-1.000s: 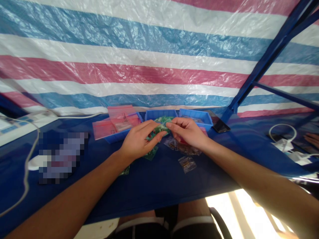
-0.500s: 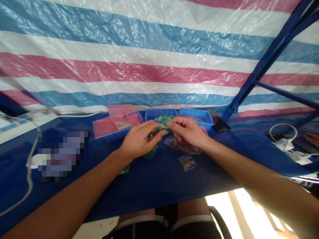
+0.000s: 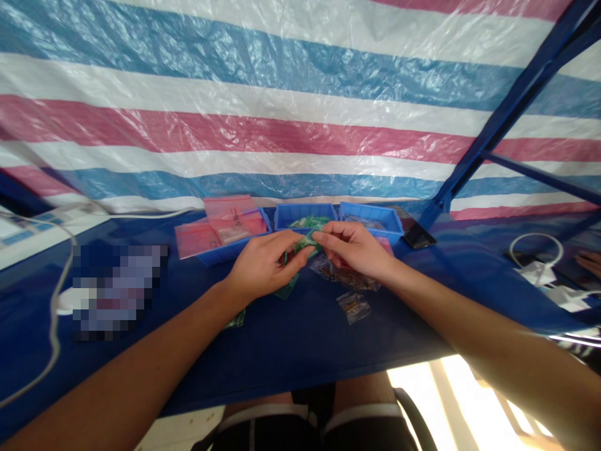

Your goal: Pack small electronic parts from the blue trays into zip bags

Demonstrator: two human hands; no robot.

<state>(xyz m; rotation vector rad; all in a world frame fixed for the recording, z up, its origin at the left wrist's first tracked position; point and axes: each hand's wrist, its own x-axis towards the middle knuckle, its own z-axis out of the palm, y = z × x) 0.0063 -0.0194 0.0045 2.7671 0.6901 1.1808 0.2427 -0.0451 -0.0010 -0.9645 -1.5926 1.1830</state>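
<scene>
Between my hands is a small green plastic bag (image 3: pixel 310 238), held up in front of the middle blue bin. My left hand (image 3: pixel 265 263) pinches its left side between thumb and fingers. The thumb and curled fingers of my right hand (image 3: pixel 354 247) grip the right side. What the bag contains is too small to make out. More green bags (image 3: pixel 286 288) lie below my left hand, and another green packet (image 3: pixel 237 319) is partly behind my left forearm. Under my right hand are clear bags (image 3: pixel 328 269) with small brownish pieces; one clear packet (image 3: pixel 354 307) lies nearer to me.
Three blue bins stand along the back: the left bin (image 3: pixel 225 254) has red bags (image 3: pixel 235 219), the middle bin (image 3: pixel 305 213) green ones, the right bin (image 3: pixel 380 219) clear ones. A phone (image 3: pixel 419 237), white cables (image 3: pixel 535 238) and a blurred-out item (image 3: pixel 117 294) lie about. Another person's hand (image 3: pixel 589 260) shows far right.
Both hands stay nearly in place, with the green bag still between them. The bag's angle between the fingers has shifted slightly. The whole view has moved a little.
</scene>
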